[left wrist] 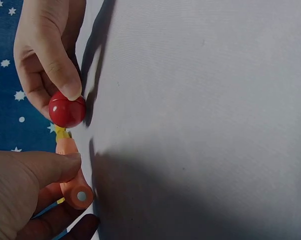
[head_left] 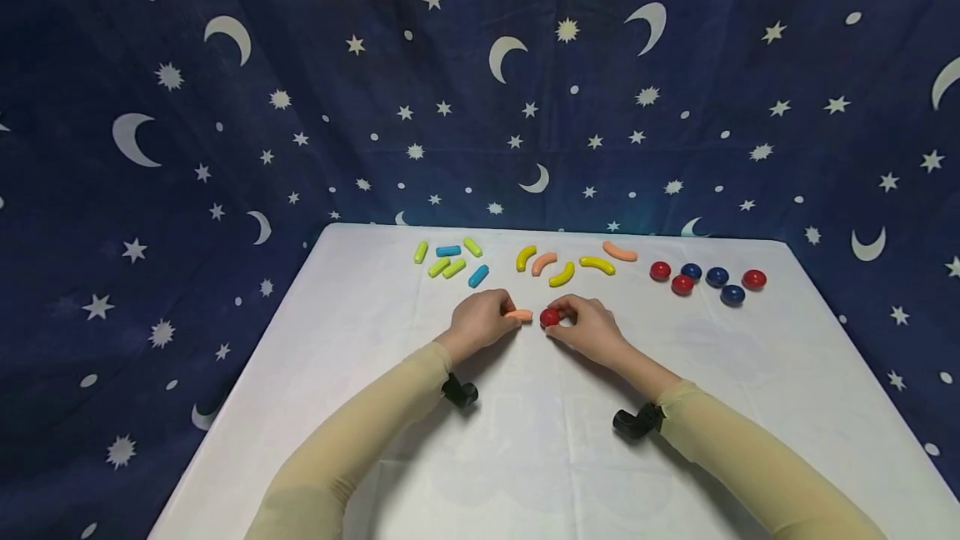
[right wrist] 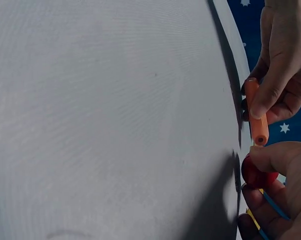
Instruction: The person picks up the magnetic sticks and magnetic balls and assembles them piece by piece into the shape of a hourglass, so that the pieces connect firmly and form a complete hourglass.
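Observation:
My left hand (head_left: pixel 480 322) pinches an orange curved stick (head_left: pixel 523 316) between thumb and fingers, over the middle of the table. A small silvery dot shows on one end of the stick in the left wrist view. Facing it, my right hand (head_left: pixel 592 332) holds a shiny red ball (head_left: pixel 550 317), thumb on one side and fingers on the other. A narrow gap separates the stick's tip from the ball in the head view. In the right wrist view the thumb covers part of the ball (right wrist: pixel 255 175).
Behind the hands lie several short green sticks (head_left: pixel 454 268) and blue sticks (head_left: pixel 478 276) at left. Yellow curved sticks (head_left: pixel 597 265) and orange ones (head_left: pixel 619 252) lie centrally, with red balls (head_left: pixel 753 279) and blue balls (head_left: pixel 732 295) rightward. A starry curtain (head_left: pixel 465 65) borders the white table (head_left: pixel 540 457).

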The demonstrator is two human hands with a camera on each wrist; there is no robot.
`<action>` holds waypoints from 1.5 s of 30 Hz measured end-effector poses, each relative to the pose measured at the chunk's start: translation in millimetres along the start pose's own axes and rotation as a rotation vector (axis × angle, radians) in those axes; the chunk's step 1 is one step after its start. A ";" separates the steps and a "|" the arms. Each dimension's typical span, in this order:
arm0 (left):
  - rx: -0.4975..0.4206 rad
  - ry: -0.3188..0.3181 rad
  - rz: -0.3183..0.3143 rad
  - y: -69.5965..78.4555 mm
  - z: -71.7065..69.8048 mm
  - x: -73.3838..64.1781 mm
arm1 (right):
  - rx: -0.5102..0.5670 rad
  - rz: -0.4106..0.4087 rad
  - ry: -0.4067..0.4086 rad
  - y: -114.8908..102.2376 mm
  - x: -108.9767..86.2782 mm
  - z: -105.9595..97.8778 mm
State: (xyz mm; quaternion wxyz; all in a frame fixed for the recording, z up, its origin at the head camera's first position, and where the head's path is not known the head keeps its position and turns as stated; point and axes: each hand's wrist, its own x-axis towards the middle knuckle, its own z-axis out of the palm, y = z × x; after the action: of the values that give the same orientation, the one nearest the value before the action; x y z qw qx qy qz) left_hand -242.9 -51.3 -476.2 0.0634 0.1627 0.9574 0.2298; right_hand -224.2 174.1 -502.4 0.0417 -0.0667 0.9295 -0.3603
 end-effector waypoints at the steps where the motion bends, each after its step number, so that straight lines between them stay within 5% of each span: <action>1: -0.001 0.001 -0.001 -0.1 -0.3 -0.1 | -0.010 -0.008 0.003 -0.9 0.7 1.1; 22: 0.005 0.017 -0.024 2.9 1.9 -0.9 | -0.049 -0.023 0.043 -5.5 3.0 14.7; 35: -0.028 -0.051 -0.024 3.4 -0.8 -1.5 | -0.056 -0.056 0.029 -5.1 4.4 13.8; 45: 0.033 -0.057 -0.023 5.7 -1.3 -1.7 | -0.067 -0.129 0.017 -5.3 3.6 12.4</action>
State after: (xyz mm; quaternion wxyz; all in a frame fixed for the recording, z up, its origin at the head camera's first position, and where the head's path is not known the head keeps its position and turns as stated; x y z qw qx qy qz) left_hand -240.0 -47.6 -472.3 0.0904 0.1591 0.9607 0.2087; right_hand -225.7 161.3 -508.1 0.0082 -0.1245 0.9352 -0.3314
